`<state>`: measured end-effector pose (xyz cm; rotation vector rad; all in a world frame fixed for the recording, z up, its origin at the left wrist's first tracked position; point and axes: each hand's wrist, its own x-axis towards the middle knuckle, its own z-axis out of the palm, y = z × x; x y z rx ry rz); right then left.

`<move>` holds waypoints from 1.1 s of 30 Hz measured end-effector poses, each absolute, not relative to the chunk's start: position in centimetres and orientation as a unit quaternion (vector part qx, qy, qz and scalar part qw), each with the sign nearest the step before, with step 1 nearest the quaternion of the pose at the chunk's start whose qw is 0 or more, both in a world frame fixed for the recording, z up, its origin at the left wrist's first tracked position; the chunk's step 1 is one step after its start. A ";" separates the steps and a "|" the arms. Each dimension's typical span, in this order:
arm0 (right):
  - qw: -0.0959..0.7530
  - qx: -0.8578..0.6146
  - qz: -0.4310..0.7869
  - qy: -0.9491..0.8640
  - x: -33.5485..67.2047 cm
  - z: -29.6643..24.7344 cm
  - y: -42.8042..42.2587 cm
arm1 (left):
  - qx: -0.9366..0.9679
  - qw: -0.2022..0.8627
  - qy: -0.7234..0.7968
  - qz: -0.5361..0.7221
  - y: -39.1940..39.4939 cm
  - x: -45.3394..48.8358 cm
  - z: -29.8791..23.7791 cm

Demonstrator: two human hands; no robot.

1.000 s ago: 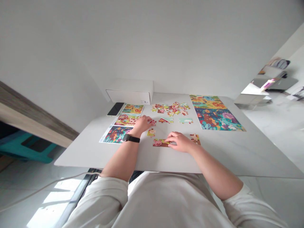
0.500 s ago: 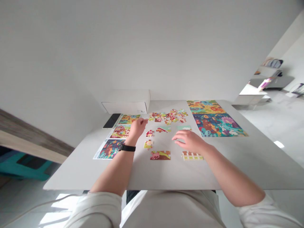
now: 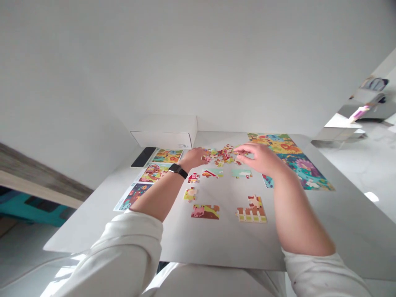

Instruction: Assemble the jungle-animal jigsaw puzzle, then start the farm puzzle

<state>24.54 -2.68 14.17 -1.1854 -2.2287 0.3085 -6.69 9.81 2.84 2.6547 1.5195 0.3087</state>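
Observation:
A pile of loose jigsaw puzzle pieces (image 3: pixel 227 155) lies near the back of the table. My left hand (image 3: pixel 194 158), wearing a black watch, reaches palm down to the pile's left edge, fingers loosely stretched beside a brown and pink piece. At the pile's right side my right hand (image 3: pixel 258 157) is open, thumb and fingers apart over the pieces. Nearer me lie a red-roof section (image 3: pixel 212 173), a pale green section (image 3: pixel 241 174), a red barn piece (image 3: pixel 194 178), a yellow-green piece (image 3: pixel 189 194), a pig section (image 3: pixel 205 211) and a fence section (image 3: pixel 251 214) with a brown-white piece at its upper right.
A white box (image 3: pixel 161 138) stands at the back against the wall. Left of the pieces lie a phone (image 3: pixel 143 157) and a sheet of small printed pictures (image 3: pixel 152 173). Larger colourful pictures (image 3: pixel 305 167) lie on the right, partly behind my right arm.
My left hand has moved right to the pile and its fingers have loosened. My right hand has risen from the near sections to the pile's right side, uncovering the fence section's upper part.

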 end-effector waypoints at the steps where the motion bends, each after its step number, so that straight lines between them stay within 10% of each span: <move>1: 0.292 -0.447 0.118 -0.837 24.7 13.8 -2.4 | 0.868 0.034 0.488 0.084 10.3 -6.8 2.8; 33: 0.301 -0.433 0.131 -0.840 24.4 12.4 -1.0 | 0.870 0.086 0.477 0.091 11.1 -6.3 5.5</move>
